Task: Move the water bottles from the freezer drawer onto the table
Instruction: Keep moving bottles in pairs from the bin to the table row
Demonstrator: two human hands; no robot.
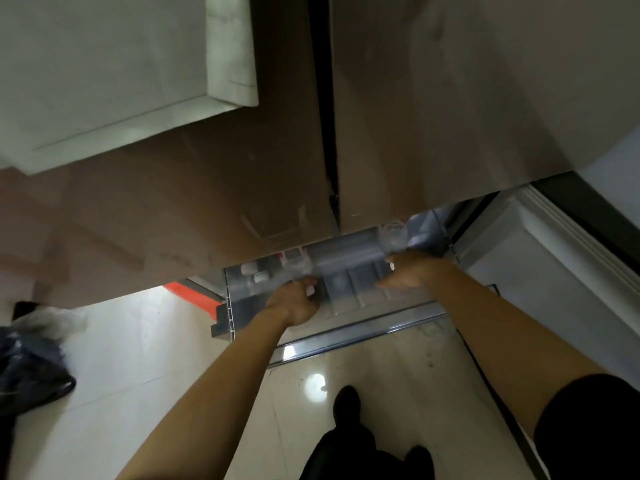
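Observation:
The grey freezer drawer (349, 271) is pulled out under the brown fridge doors. Several clear water bottles with white caps and red-and-white labels lie in it, blurred: a group at the left (273, 266) and one at the right (394, 233). My left hand (298, 303) is curled around the cap end of a bottle at the drawer's left front, a white cap showing at my fingers. My right hand (412, 268) is over the right bottle's lower end, fingers wrapped on it, thumb spread out. The table is out of view.
The brown fridge doors (242, 168) overhang the drawer. A white cabinet (104, 81) juts out at top left. An open white door (540, 271) stands at the right. A dark bag (31, 368) lies on the tiled floor at the left. My dark-clad legs (349, 438) are below.

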